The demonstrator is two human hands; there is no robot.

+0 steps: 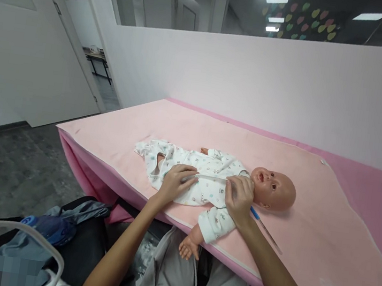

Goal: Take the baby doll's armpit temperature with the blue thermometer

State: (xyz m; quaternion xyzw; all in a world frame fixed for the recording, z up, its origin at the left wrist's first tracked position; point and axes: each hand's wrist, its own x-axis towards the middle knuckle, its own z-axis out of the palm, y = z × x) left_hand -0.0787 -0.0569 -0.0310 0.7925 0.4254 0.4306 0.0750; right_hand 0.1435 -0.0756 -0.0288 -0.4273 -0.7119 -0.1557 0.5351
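Observation:
A baby doll [273, 190] lies on its back on the pink-covered table [118, 128], head to the right, in a white patterned garment [218, 163]. My left hand [178, 181] rests on the garment over the doll's lower body, fingers closed on one end of a thin white strip [211, 177]. The strip runs across the doll's front to my right hand [240, 192], whose fingers are closed on its other end near the doll's neck. Beside my right wrist lies a thin tool with a blue handle [255, 213], its dark shaft pointing toward the lower right.
The doll's near arm [191, 243] hangs past the table's front edge above my lap. A black chair [86, 246] with grey cloth and a blue item stands at the lower left, near a white cable [36, 234]. A white wall [256, 86] rises behind the table.

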